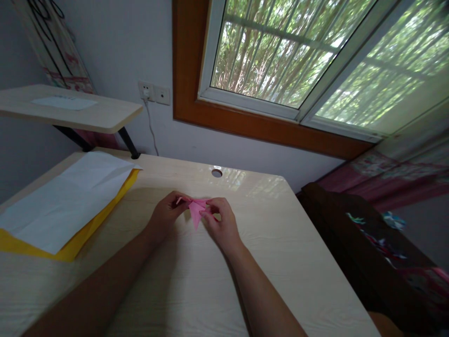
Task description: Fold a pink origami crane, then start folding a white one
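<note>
A small piece of folded pink paper point(197, 211), with pointed ends, is held between my two hands just above the desk point(280, 262). My left hand point(170, 209) pinches its left end with thumb and fingers. On the other side, my right hand point(221, 220) grips the right part between thumb and forefinger. One point of the paper hangs down between the hands. Parts of the folds are covered by my fingers.
White sheets point(73, 196) lie over yellow paper point(101, 220) at the left. Behind them a raised shelf point(115, 119) stands on black legs. A round cable hole point(217, 173) is near the desk's back edge, below the window point(259, 65). Dark furniture point(336, 224) stands at the right.
</note>
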The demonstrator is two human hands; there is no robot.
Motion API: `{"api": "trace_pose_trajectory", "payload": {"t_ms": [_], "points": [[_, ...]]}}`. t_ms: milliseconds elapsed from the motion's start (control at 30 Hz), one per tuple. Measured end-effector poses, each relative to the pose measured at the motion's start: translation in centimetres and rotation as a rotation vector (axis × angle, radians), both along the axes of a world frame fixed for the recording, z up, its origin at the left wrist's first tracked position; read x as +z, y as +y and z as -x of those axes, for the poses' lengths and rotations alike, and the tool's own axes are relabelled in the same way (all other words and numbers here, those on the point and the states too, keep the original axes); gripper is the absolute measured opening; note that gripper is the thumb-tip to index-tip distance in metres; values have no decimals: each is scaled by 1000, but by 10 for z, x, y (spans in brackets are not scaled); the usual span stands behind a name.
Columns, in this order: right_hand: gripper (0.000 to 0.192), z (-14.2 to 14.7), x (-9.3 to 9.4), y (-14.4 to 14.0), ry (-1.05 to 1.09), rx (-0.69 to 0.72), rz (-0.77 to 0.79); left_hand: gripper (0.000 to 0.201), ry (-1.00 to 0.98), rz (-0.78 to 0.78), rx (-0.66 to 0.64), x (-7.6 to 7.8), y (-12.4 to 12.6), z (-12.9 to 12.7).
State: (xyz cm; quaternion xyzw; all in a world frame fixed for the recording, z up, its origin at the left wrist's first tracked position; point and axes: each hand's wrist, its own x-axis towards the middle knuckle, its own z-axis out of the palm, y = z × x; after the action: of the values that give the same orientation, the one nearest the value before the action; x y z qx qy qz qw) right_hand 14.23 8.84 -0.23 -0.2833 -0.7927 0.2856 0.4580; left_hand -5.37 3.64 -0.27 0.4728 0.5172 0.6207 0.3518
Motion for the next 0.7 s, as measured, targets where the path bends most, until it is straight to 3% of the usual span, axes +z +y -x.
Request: {"api": "trace_pose_trajectory", "payload": {"t_ms": [433,567,700], "points": [[38,1,-4,2,-5,41,47,20,62,-57,-14,-1,1,2],[31,1,0,2,40,-6,94,16,79,-76,-63,-5,1,2],[19,2,-2,3,63,36,101,11,79,-89,-92,-9,1,2]]}}
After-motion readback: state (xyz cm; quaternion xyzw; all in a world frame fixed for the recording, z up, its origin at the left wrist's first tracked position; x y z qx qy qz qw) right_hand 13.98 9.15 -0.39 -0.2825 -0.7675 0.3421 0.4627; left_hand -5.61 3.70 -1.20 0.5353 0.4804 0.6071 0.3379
